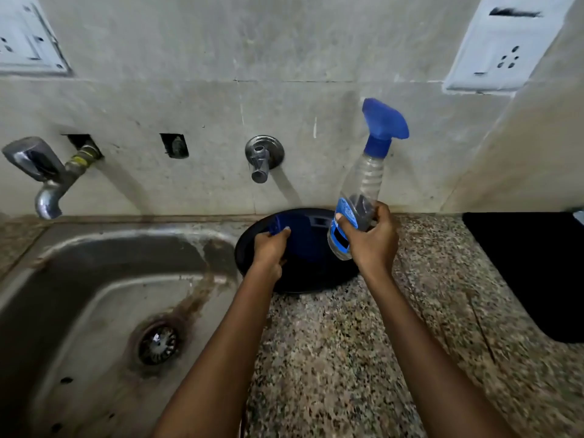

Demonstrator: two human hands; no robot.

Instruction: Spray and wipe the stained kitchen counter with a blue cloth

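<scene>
Nearest the camera, two bare forearms reach forward over the speckled granite bench (341, 343), with the stained steel sink (94, 295) and its drain (157, 343) to their left. Farther out, a dark round tray (316, 279) lies on the bench against the wall. Over it the left hand (270, 248) has its fingers (282, 231) curled round a bunched edge of the blue cloth (298, 238), which lies in the tray. Just beside it, the right hand (371, 240) grasps the lower body of the clear spray bottle (357, 203), fingers wrapped round the labelled part; the bottle is tilted, its blue trigger head (384, 120) up near the wall. A black mat (534, 273) lies at the right. Beyond, two taps (264, 158) stick out of the marked wall, with switch plates (508, 45) above.
</scene>
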